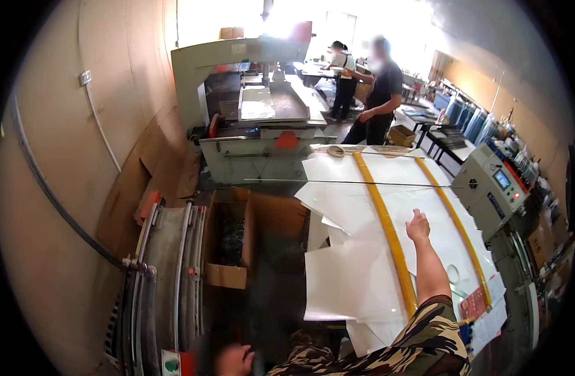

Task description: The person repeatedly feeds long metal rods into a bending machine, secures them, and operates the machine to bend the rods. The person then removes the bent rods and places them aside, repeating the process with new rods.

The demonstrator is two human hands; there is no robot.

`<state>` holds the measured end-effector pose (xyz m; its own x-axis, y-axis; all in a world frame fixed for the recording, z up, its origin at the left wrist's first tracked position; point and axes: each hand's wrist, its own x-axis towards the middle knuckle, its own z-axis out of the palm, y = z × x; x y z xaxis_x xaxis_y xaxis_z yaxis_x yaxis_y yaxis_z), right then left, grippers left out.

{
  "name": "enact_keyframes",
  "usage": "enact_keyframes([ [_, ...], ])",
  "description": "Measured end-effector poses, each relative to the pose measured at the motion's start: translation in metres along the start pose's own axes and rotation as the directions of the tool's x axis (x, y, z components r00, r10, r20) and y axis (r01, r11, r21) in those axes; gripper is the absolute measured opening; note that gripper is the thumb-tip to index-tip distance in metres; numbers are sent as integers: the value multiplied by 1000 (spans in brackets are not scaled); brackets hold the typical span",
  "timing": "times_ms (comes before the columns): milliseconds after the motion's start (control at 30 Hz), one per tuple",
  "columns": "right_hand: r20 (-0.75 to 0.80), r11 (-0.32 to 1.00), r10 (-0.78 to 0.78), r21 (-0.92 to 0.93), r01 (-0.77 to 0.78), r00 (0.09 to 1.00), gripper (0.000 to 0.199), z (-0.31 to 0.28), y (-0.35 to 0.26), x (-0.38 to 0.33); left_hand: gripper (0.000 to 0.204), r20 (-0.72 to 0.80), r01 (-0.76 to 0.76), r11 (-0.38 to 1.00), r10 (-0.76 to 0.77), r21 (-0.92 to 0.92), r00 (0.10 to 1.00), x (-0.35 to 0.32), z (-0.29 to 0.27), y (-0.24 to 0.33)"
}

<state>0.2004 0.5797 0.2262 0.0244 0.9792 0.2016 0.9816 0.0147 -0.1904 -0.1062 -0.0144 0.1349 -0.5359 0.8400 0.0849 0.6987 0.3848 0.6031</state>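
Note:
My right arm, in a camouflage sleeve, stretches over a table layered with large white sheets (pixel 350 276). My right hand (pixel 418 225) is above the sheets, between two long yellow strips (pixel 388 232); its fingers look loosely extended, and nothing shows in them. Whether it touches the sheet below, I cannot tell. Low in the view, my left hand (pixel 237 360) hangs with fingers slightly apart and no object visible in it. It is nearest a machine's green push button (pixel 170 365). A thin dark rod (pixel 319 182) crosses the far part of the sheets.
Tape rolls (pixel 336 151) (pixel 453 273) and a red printed card (pixel 472 305) lie on the table. An open cardboard box (pixel 228 238) stands left, beside a railed machine (pixel 165 269). Beyond is a large press (pixel 256 153). Two people (pixel 381 94) stand farther back; a control cabinet (pixel 494 182) is right.

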Motion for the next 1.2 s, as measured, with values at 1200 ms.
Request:
enact_keyframes([
  [1200,-965,16,-212,152,988,152,32,-379,-301,-94,79,-814,105,956,172,273,555,21,-182,26],
])
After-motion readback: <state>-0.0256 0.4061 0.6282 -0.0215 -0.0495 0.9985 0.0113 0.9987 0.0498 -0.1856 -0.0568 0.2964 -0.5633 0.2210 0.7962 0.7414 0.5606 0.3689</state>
